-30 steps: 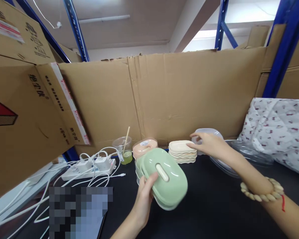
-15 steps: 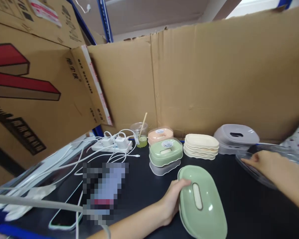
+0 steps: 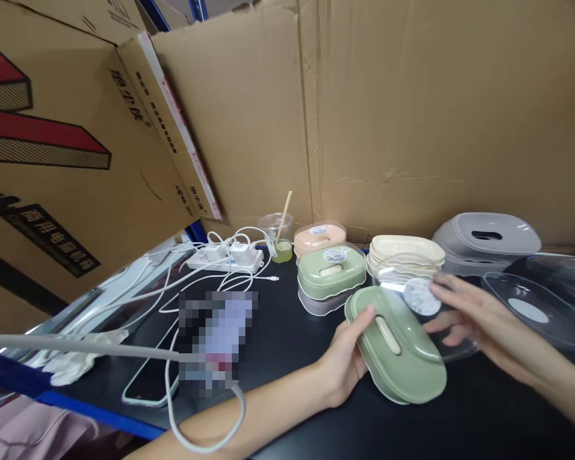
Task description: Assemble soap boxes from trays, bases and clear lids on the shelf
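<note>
My left hand grips the left side of a green oval plastic box, its thumb on top near the pale slot. From the right, my right hand holds a clear plastic cover with a round printed sticker. The cover partly overlaps the far right side of the green box; whether they touch I cannot tell. Behind stands a green box with a clear cover, stacked on a grey one. Cream trays lie stacked beyond the cover.
Grey lids are stacked at the back right, with more clear covers in front. A peach box, a cup of green liquid and a power strip line the back. Cables and a phone lie left. Cardboard walls the back.
My right hand has lifted a clear cover from the right and brought it over beside the green box. My left hand has raised and tilted the green box slightly. The view has shifted down.
</note>
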Tool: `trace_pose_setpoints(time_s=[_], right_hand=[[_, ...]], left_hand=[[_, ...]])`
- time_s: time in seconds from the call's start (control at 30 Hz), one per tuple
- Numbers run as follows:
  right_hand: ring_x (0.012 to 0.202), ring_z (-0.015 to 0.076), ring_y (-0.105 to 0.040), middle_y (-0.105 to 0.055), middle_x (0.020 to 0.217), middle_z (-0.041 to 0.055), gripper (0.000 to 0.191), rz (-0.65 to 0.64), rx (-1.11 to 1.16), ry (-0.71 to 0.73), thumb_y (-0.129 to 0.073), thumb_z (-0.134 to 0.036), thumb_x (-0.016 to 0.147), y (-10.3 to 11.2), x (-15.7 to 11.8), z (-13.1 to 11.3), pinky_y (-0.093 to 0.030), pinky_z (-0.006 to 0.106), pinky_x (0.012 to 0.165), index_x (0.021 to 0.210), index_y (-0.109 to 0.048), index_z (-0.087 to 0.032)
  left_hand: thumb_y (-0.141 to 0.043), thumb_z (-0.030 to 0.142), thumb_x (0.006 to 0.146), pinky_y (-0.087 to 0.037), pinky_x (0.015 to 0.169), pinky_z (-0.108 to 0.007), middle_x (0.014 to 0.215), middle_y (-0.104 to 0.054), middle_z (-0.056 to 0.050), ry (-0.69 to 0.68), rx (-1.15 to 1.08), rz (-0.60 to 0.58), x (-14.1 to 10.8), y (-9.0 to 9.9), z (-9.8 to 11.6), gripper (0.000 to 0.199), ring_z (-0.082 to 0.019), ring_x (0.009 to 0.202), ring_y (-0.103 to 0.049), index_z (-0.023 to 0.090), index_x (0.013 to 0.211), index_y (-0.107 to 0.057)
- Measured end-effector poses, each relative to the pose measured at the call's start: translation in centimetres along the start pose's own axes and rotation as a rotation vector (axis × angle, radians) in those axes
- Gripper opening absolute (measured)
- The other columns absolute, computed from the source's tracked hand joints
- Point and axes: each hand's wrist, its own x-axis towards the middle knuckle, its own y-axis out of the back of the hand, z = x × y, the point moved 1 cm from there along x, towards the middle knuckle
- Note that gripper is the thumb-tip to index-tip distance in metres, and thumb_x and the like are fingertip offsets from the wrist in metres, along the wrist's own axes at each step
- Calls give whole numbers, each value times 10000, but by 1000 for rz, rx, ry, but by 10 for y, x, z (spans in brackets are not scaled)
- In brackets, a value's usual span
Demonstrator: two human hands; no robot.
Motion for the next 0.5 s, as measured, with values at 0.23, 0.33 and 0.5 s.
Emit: trace_pose_setpoints(time_s=[0.23,0.33,0.5], right_hand=[[325,116,-441,-539,440,4,823,-165,-143,-12,-625,-635,522,-10,4,23,-359,198,349,1157,-434,-148],[311,124,-391,-453,350,-22,862,-145,-253,91,-562,-727,506,-11,5,23,-311,209,351,1123,-434,-138],[335,106,-292,-304,339,-70,793,-84,-311,200,-517,-779,509,-13,4,24,-250,225,373,1002,-481,-158]], left_hand=[[-791,506,501,-456,729,-266,777,-633,-60,-19,-17,-19,3,0,0,646,-149,698,-574,105,982,-632],[-815,456,475,-448,732,-272,755,-620,-50,-27,-16,7,4,1,-1,601,-151,709,-569,104,927,-634],[-814,408,493,-422,804,-300,930,-641,-86,-49,-21,16,3,1,-2,566,-209,870,-584,123,949,-634]])
